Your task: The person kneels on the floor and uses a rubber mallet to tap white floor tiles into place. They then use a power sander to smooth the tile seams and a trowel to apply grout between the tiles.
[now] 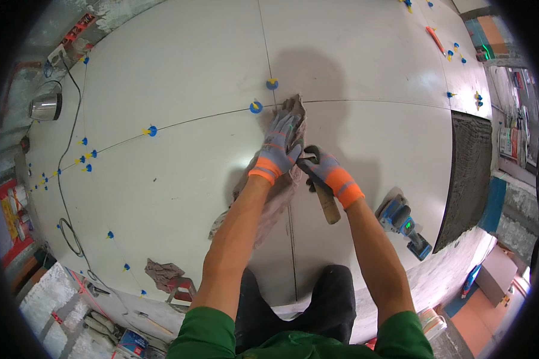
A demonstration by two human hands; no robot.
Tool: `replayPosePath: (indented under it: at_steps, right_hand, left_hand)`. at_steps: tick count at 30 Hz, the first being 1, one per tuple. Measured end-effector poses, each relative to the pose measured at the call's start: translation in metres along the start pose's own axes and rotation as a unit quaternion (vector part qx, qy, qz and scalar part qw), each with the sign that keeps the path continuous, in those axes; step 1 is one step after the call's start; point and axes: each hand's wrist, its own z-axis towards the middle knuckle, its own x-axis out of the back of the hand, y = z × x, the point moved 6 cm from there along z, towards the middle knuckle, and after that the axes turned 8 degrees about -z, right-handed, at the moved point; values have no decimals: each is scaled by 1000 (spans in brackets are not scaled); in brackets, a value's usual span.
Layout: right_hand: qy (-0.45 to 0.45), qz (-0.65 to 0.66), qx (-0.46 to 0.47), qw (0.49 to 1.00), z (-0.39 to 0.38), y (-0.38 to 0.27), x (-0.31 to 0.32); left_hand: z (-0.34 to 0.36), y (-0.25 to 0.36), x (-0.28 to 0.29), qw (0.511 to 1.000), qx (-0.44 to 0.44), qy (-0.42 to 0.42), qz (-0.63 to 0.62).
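Head view: blue round plastic levelling clips with yellow tops (256,107) are dotting the joints of the big pale floor tiles (197,164), two sitting just ahead of the grey-and-orange gloved left grip (277,143). A blue-and-black handheld power tool (398,216) is resting near the right forearm (374,257). The crumpled greyish-pink rag (279,203) is lying under that left grip, fingers stretching forward together; can't tell if they're pinching it. The matching gloved right grip (323,166) is curling snugly around a wooden-handled tool (327,206), handle pointing back. Both arms are reaching inward, hands nearly meeting.
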Motion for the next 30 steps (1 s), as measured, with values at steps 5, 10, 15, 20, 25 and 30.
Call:
replayPosePath:
  at_steps: [5,10,15,20,25,30]
  right_hand:
    - [-85,241,18,967,3,11,-5]
    - [-70,197,-62,976,14,21,-10]
    - [-72,188,-29,979,11,22,-15]
    - [-63,163,-50,983,-7,44,-31]
    - [-37,149,-64,986,-14,52,-46]
    - [-35,170,-37,984,-18,54,-48]
  left_hand:
    - [-1,-5,0,998,-30,-18,-51]
    - [2,2,1,990,-97,70,-81]
    - [-2,12,2,981,-137,110,-88]
    - [-31,14,-14,990,-89,64,-87]
    - [-51,13,-13,987,-114,91,-67]
    - [-54,7,-18,990,-92,80,-72]
